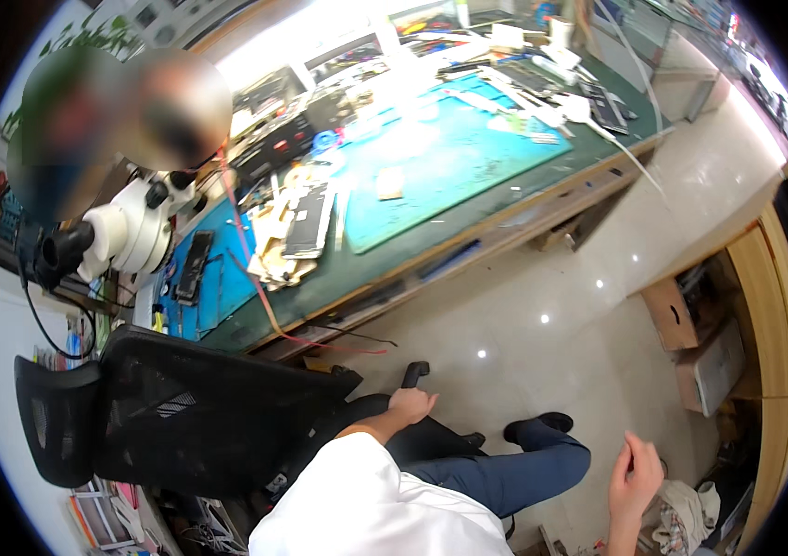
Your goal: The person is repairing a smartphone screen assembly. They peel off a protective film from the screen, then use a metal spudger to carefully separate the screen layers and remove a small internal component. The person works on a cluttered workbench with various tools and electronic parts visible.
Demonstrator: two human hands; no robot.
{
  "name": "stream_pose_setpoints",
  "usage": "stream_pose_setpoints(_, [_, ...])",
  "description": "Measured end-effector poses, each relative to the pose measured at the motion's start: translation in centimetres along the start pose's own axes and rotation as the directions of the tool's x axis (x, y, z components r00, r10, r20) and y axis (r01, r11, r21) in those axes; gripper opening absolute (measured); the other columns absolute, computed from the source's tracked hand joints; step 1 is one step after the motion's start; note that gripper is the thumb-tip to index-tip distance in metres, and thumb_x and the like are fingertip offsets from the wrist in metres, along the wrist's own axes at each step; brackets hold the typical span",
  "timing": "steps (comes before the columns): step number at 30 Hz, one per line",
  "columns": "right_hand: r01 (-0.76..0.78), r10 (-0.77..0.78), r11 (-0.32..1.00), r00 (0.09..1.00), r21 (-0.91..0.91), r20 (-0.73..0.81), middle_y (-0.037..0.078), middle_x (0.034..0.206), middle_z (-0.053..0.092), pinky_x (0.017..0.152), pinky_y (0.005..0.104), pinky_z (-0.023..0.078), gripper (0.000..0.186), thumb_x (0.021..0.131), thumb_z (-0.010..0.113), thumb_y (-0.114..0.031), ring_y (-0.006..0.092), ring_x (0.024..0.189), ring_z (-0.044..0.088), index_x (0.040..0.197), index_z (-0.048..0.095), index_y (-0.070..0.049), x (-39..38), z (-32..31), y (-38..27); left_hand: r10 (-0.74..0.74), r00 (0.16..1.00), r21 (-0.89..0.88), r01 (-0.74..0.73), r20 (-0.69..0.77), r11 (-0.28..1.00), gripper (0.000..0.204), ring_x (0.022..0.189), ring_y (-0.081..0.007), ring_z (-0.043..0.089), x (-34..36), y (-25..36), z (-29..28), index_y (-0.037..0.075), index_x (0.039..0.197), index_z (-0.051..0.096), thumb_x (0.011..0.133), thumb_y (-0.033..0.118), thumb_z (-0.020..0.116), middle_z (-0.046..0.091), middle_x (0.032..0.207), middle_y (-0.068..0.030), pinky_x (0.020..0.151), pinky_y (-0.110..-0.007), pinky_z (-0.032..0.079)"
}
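My left hand [412, 406] lies over the armrest [415, 373] of a black mesh office chair [204, 408], its fingers closed around it. The armrest's far end sticks out beyond the hand. Off to the right, my right hand [636, 473] hangs in the air above the floor. Its fingers are loosely bent, and nothing shows in them. Below it lies a crumpled beige cloth [688, 514], apart from the hand.
Ahead stands a workbench with a teal mat [440, 162], loose parts and tools. A white microscope [134, 227] stands at its left end. A red cable [259, 292] hangs over the bench edge. Wooden shelving [764, 306] with a cardboard box [669, 313] stands on the right.
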State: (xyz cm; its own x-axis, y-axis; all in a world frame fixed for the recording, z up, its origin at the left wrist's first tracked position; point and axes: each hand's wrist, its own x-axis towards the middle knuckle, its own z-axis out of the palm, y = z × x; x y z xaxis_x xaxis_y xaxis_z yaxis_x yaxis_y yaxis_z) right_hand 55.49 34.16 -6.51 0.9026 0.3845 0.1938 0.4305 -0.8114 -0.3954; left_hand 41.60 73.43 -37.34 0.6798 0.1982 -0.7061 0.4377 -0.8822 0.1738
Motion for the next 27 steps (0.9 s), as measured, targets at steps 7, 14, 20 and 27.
stream_pose_setpoints(7, [0.508, -0.513, 0.771, 0.853, 0.383, -0.099, 0.010, 0.091, 0.070, 0.068, 0.0375, 0.055, 0.026, 0.084, 0.076, 0.000, 0.0270, 0.079, 0.068, 0.109, 0.075, -0.005, 10.7, 10.1, -23.0, 0.127, 0.846, -0.189, -0.259, -0.518, 0.947, 0.030, 0.082, -0.0412, 0.073, -1.8, -7.2, 3.4, 0.010, 0.110, 0.074, 0.105, 0.032, 0.054, 0.076, 0.090, -0.0170, 0.078, -0.053, 0.058])
stream_pose_setpoints(14, [0.764, -0.747, 0.562, 0.633, 0.318, -0.202, 0.008, 0.096, 0.066, 0.075, 0.0369, 0.054, 0.032, 0.085, 0.076, -0.007, 0.0265, 0.087, 0.065, 0.116, 0.069, -0.006, 14.4, 15.0, -40.2, 0.044, 0.714, -0.287, -0.336, -0.699, 0.897, 0.026, 0.099, -0.0362, 0.071, -3.9, -13.5, 5.6, 0.014, 0.123, 0.070, 0.100, 0.020, 0.060, 0.075, 0.113, -0.0119, 0.089, -0.049, 0.056])
stream_pose_setpoints(20, [0.531, -0.522, 0.837, 0.848, 0.131, -0.096, 0.012, 0.106, 0.067, 0.084, 0.0431, 0.055, 0.023, 0.091, 0.070, -0.012, 0.0313, 0.098, 0.066, 0.112, 0.067, -0.005, 16.3, 19.0, -41.7, 0.014, 0.633, -0.351, -0.448, -0.774, 0.822, 0.025, 0.098, -0.0345, 0.070, -5.7, -15.4, 5.4, 0.011, 0.120, 0.072, 0.097, 0.012, 0.063, 0.075, 0.113, -0.0100, 0.089, -0.047, 0.054])
stream_pose_setpoints(27, [0.288, -0.289, 0.955, 0.957, -0.070, -0.003, 0.017, 0.115, 0.069, 0.087, 0.0439, 0.057, 0.070, 0.097, 0.063, -0.061, 0.0334, 0.109, 0.067, 0.135, 0.062, -0.003, 21.6, 19.8, -42.4, -0.003, -0.163, 0.114, -0.704, -0.987, 0.701, 0.034, 0.096, -0.0303, 0.065, -16.5, -7.9, -16.5, 0.006, 0.115, 0.069, 0.082, -0.001, 0.069, 0.070, 0.106, -0.0090, 0.088, -0.043, 0.048])
